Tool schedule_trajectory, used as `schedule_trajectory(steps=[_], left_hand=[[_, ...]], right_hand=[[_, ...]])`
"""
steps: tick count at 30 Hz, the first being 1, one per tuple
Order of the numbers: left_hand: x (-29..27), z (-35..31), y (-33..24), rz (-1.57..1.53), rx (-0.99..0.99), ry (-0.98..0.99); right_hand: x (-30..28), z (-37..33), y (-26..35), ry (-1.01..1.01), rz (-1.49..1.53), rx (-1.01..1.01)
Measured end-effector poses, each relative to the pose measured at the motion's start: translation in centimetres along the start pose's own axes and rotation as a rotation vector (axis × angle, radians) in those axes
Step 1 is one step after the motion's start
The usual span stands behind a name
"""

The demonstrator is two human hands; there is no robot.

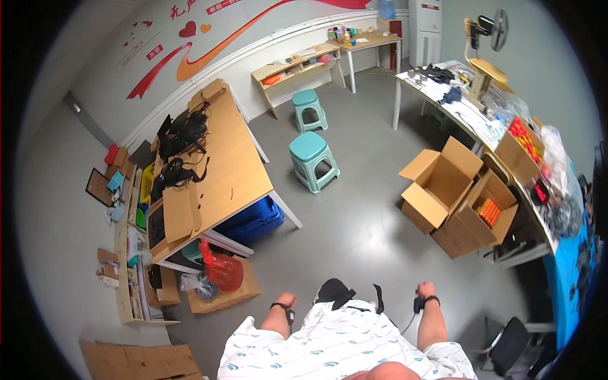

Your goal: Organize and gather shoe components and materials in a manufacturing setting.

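Observation:
My left hand (pixel 288 299) hangs beside my body with its fingers curled in, and nothing shows in it. A black wrist strap (pixel 283 309) with a small device is around that wrist. On the other side my right hand (pixel 425 289) is held low in a loose fist, also with nothing visible in it. Its wrist carries a black band with a small black device (pixel 418 304), from which a thin cable runs down. At my waist, between the hands, sits a black pouch with straps (pixel 334 291). Neither hand touches a table or box.
A wooden table (pixel 237 166) with black strapped gear stands at left, above a red bag (pixel 223 272) on a carton. Two green stools (pixel 309 147) are ahead. Open cardboard boxes (pixel 421 206) stand at right by a cluttered white table (pixel 468 114). A black chair (pixel 510 345) is near right.

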State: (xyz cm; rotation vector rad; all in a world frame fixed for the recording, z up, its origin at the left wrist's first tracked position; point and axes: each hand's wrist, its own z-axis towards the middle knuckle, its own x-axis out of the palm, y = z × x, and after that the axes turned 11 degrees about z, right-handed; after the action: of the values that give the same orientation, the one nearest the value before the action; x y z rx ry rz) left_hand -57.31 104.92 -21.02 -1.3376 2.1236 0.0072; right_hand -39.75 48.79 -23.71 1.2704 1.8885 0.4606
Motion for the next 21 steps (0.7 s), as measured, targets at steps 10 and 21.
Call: schedule_trajectory(steps=[10, 21], left_hand=[[-7.7, 12.3, -7.0, 0.389, 0.003, 0.301], [-25.0, 40.3, -36.2, 0.111, 0.023, 0.233]], right_hand=[[-1.0, 13.7, 21.0, 0.178, -0.403, -0.152], [-4.3, 14.6, 23.5, -0.218, 0.410, 0.260]])
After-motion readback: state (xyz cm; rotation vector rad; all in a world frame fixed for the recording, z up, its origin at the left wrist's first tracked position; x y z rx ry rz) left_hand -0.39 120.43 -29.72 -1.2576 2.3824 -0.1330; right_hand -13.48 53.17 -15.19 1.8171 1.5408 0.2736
